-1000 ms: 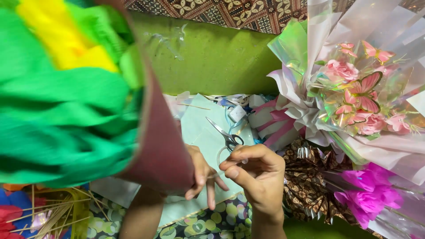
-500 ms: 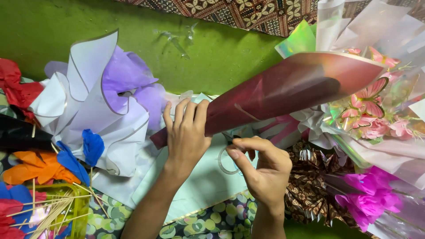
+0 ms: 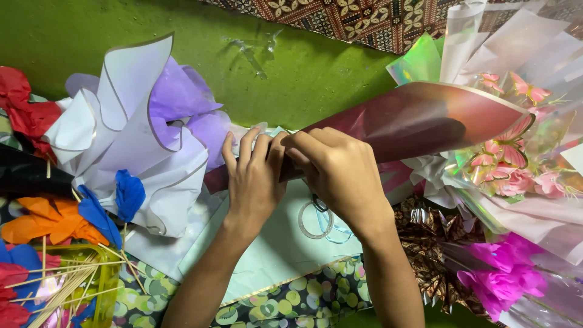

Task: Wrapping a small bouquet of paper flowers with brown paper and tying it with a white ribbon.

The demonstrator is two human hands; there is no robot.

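- The dark red paper cone (image 3: 419, 121) lies on the pale green sheet (image 3: 267, 249), and everything here is placed relative to this cone.
- Its long axis runs from the narrow end at lower left, near the white and purple wrapped bouquet (image 3: 146, 140), up to the wide open mouth at upper right, next to the pink butterfly bouquet (image 3: 516, 158). So the cone points its tip toward lower left and opens toward upper right.
- Both hands meet at the narrow part of the cone. The left hand (image 3: 252, 182) rests flat on it with fingers stretched out, not closed around it.
- The right hand (image 3: 343, 176) is curled, and its fingertips press on the cone's edge; I cannot tell if it really pinches the paper.
- The wide mouth lies away from both hands, to the upper right, on the right hand's side.
- A clear tape ring (image 3: 316, 220) lies just below the cone, partly under the right hand.
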